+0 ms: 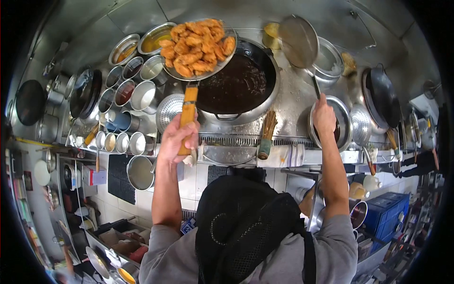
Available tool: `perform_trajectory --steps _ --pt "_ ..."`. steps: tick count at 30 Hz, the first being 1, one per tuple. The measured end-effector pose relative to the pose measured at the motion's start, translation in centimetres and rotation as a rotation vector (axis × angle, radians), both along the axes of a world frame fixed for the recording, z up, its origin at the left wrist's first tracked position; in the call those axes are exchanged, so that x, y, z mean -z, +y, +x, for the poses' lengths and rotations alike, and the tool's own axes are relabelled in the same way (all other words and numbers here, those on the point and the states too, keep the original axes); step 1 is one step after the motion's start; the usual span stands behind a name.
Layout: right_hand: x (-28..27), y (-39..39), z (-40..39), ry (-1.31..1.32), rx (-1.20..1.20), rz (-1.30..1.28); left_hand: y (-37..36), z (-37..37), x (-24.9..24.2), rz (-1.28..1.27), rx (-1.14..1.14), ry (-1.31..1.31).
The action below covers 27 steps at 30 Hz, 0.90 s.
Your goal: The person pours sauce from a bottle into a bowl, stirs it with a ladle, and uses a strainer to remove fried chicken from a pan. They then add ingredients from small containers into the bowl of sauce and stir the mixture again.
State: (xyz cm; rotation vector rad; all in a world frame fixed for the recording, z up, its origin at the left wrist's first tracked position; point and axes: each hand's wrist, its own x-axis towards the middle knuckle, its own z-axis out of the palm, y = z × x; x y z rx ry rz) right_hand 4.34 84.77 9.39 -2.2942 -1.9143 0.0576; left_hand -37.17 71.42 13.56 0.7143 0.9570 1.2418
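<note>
My left hand grips the wooden handle of a wide wire strainer. The strainer is piled with golden fried pieces and hangs over the left rim of a big wok of dark oil. My right hand is closed on the thin dark handle of a round fine-mesh skimmer, held up to the right of the wok. Below that hand sits a steel bowl with dark liquid.
Several steel pots of sauces and seasonings crowd the counter left of the wok, beside a perforated colander. A bamboo brush leans at the stove's front edge. A second black wok stands at the right. Another person's arm shows at far right.
</note>
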Motion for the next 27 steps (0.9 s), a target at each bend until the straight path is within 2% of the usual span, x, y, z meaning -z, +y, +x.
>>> perform_trajectory --steps 3,4,8,13,16,18,20,22,24,27 --pt "-0.5 0.6 -1.4 0.048 -0.099 -0.032 0.5 0.2 -1.9 0.058 0.008 -0.051" --pt "-0.1 1.6 -1.8 0.034 -0.177 -0.075 0.5 0.2 -2.3 0.055 0.015 -0.047" --pt "2.6 7.2 -4.1 -0.009 -0.229 -0.174 0.6 0.4 -3.4 0.082 0.010 -0.069" --pt "7.1 13.2 -6.2 0.174 -0.316 -0.260 0.1 1.2 -4.4 0.083 0.002 -0.073" --pt "9.2 13.7 -7.2 0.326 -0.469 -0.315 -0.2 2.2 -5.1 0.068 -0.025 -0.050" --pt "9.5 12.2 -8.2 0.298 -0.568 -0.255 -0.3 2.7 -5.2 0.071 -0.048 -0.050" --pt "10.5 11.3 -9.2 0.693 -0.441 -0.485 -0.4 2.9 -4.9 0.060 -0.035 -0.074" --pt "11.5 10.3 -10.0 0.901 -0.415 -0.591 -0.5 3.1 -4.5 0.075 -0.050 -0.066" --pt "13.1 9.2 -10.7 1.077 -0.372 -0.654 -0.5 3.5 -3.7 0.052 -0.059 -0.089" --pt "13.2 7.5 -11.5 1.172 -0.374 -0.698 -0.2 4.1 -2.1 0.063 -0.086 -0.105"
